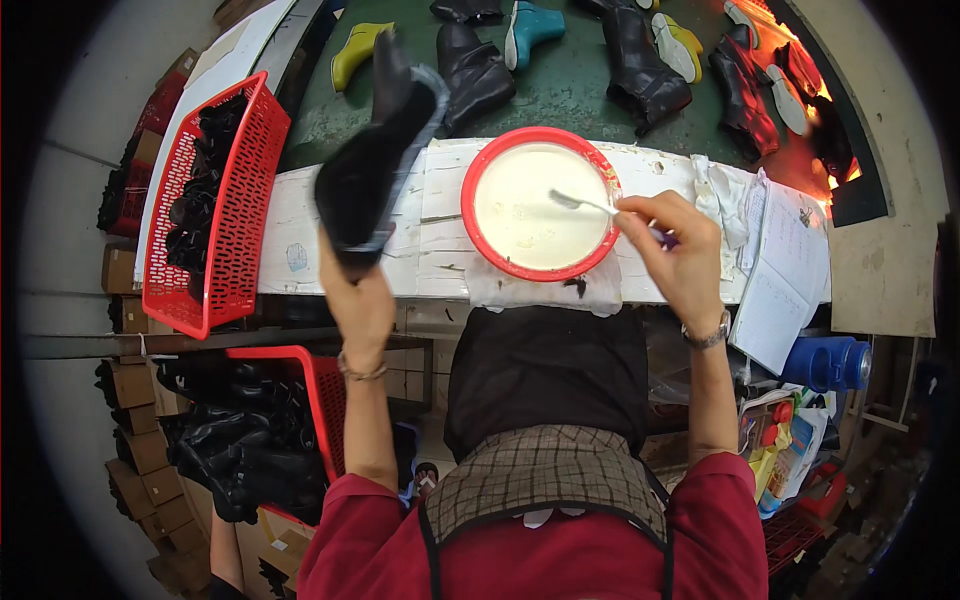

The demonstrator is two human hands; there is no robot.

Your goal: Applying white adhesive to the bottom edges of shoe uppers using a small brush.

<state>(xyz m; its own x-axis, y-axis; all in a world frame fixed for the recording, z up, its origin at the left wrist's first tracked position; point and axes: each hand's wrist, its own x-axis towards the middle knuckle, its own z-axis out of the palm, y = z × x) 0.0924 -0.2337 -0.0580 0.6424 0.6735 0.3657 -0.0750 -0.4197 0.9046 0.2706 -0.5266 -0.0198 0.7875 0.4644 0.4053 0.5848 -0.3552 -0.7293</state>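
Black boot (368, 190) is hanging at 9 o'clock from red basin (467, 203), fingers of left hand (358, 312) grasping it; right hand (680, 250) is pinching brush (566, 200) over cream liquid (508, 188). Probably loading brush; next move likely calling for steadying boot.

I'm facing a worn white bench (437, 225); a green surface (575, 90) is lying beyond its far edge, orange light (772, 28) is glowing past its far-right corner, cardboard boxes (134, 384) are standing beyond its left edge.

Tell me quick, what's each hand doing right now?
Left hand: closed, holding a black boot.
Right hand: closed, holding a small brush.
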